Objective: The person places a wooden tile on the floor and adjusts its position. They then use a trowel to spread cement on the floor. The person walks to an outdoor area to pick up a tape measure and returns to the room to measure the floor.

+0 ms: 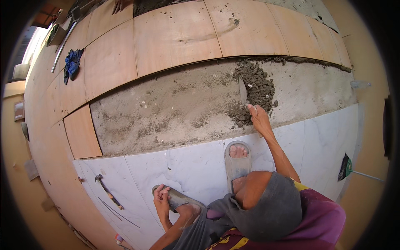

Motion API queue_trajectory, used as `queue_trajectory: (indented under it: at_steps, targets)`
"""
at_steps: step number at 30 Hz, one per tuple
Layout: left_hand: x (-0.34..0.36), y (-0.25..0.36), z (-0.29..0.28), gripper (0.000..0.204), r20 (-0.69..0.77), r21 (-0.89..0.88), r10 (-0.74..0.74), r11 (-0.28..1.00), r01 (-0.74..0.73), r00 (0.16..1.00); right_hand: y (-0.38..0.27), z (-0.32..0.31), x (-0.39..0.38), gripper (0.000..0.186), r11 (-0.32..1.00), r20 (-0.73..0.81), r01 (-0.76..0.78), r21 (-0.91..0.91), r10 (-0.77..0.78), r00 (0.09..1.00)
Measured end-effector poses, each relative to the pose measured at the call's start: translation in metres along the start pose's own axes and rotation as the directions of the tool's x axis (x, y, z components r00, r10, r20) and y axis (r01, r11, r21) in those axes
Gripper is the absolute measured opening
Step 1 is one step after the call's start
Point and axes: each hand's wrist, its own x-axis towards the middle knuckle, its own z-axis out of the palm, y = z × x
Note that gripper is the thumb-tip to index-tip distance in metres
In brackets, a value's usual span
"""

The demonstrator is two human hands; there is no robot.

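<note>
As Trowel (243,91) Meets Mortar (260,85), Bedding Work Looks Under Way

Where the view reaches farthest, wood-toned tiles (171,37) spread in rows, ending in a raised, dark-edged lip. White marbled tiles (287,143) cover the near side. Between the two lies a bare cement strip (158,104); right of its middle, the dark, crumbly mortar sits heaped near the lip, trailing down toward the white tiles. On those, at left, lies a hammer (109,193). The right hand (259,118) is clamped round the trowel's handle, the blade lying along the heap's left side. The left hand (161,199) is beside the left sandal (177,196), fingers bent; nothing shows in it, though whether its fingertips meet cannot be told.

The step in hand looks like working or spreading the mortar. The next move seems to call for a firm wrist and a flattened blade, drawing clumps out evenly.
</note>
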Motion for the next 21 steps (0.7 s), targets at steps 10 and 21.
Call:
queue_trajectory:
  at_steps: [10, 21]
  targets:
    - [0.014, 0.003, 0.001, 0.044, 0.064, 0.150, -0.036, 0.988, 0.026, 0.997, -0.081, 0.041, 0.065, 0.056, 0.930, 0.280, -0.112, 0.350, 0.011, 0.960]
    - [0.006, 0.000, -0.002, 0.042, -0.005, 0.079, 0.010, 0.997, -0.009, 1.000, -0.013, -0.042, 0.038, 0.060, 0.942, -0.039, -0.175, 0.286, 0.194, 0.980]
